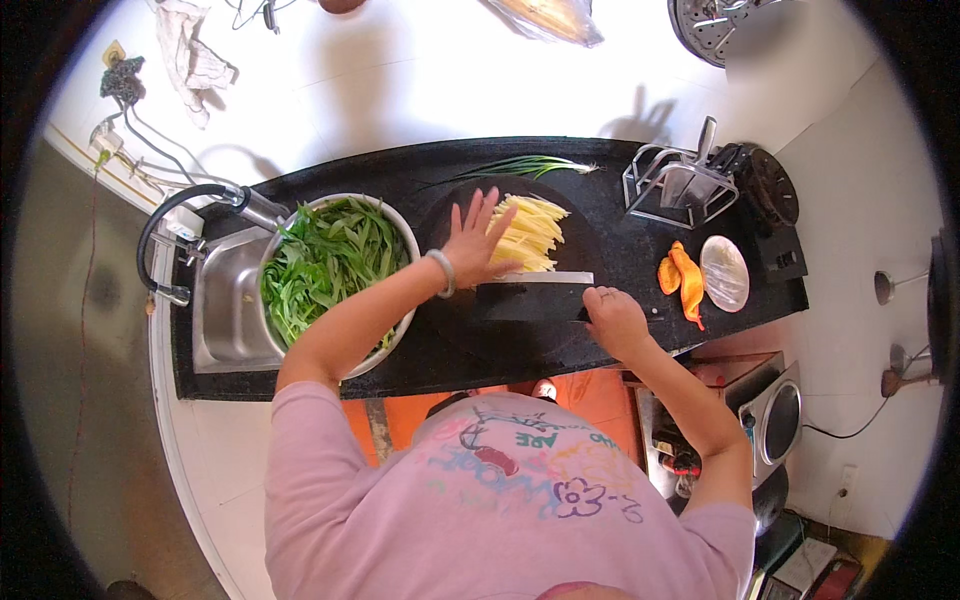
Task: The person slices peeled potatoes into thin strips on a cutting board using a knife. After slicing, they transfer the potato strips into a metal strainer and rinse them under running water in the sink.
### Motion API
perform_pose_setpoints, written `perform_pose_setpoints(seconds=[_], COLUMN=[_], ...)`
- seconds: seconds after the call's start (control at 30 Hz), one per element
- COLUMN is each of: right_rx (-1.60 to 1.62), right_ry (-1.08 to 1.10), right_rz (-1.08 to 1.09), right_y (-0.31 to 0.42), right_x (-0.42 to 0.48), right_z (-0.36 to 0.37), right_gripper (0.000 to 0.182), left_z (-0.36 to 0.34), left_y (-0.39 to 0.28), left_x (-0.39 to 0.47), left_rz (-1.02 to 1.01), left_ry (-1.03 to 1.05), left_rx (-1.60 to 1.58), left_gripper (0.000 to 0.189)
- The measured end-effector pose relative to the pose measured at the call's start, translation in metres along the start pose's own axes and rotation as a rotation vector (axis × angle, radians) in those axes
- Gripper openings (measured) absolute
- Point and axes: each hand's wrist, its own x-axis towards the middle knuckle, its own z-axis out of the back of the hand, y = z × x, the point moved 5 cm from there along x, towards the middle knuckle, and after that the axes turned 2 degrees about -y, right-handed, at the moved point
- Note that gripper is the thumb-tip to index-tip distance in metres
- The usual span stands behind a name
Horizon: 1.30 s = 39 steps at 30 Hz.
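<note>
Pale yellow vegetable strips (pixel 529 232) lie in a pile on a round, dark chopping board (pixel 517 341). My left hand (pixel 474 238) rests at the pile's left side, fingers spread, fingertips against or just over the strips. A bracelet circles that wrist. In my right hand (pixel 616 322) is the handle of a cleaver (pixel 536 278), its dark blade lying flat or nearly so. The blade's bright edge runs along the near side of the strips, close to my left thumb. Whether the blade touches the board cannot be made out.
Left of the board, a large bowl (pixel 414 259) of leafy greens (pixel 337 255) overlaps a steel sink (pixel 225 337) with a faucet (pixel 259 208). Spring onions (pixel 525 166) lie behind the board. Rightward are a metal knife rack (pixel 679 191), orange peel-like pieces (pixel 686 281) and a plastic-wrapped dish (pixel 724 274).
</note>
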Motion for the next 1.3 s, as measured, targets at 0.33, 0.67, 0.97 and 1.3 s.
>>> perform_pose_setpoints(seconds=[0.33,0.67,0.97,1.3], right_rx=[0.107,0.665,1.102,0.564], right_ry=[0.093,-0.12,-0.014,-0.071], right_rz=[-0.087,-0.669,-0.821,-0.486], right_y=[0.011,-0.047,-0.12,-0.177], right_x=[-0.039,-0.049,0.006,0.082], right_z=[-0.003,-0.019,-0.053,-0.098], right_gripper=[0.045,0.024,0.018,0.035], left_z=[-0.033,-0.064,-0.103,-0.093], left_y=[0.038,0.004,-0.095,-0.045], left_x=[-0.01,-0.094,-0.121,-0.107], left_rz=[0.286,0.533,0.003,0.517], left_ry=[-0.108,-0.572,-0.301,-0.651], left_rx=[-0.061,-0.657,-0.311,-0.407], left_gripper=[0.083,0.061,0.016,0.028])
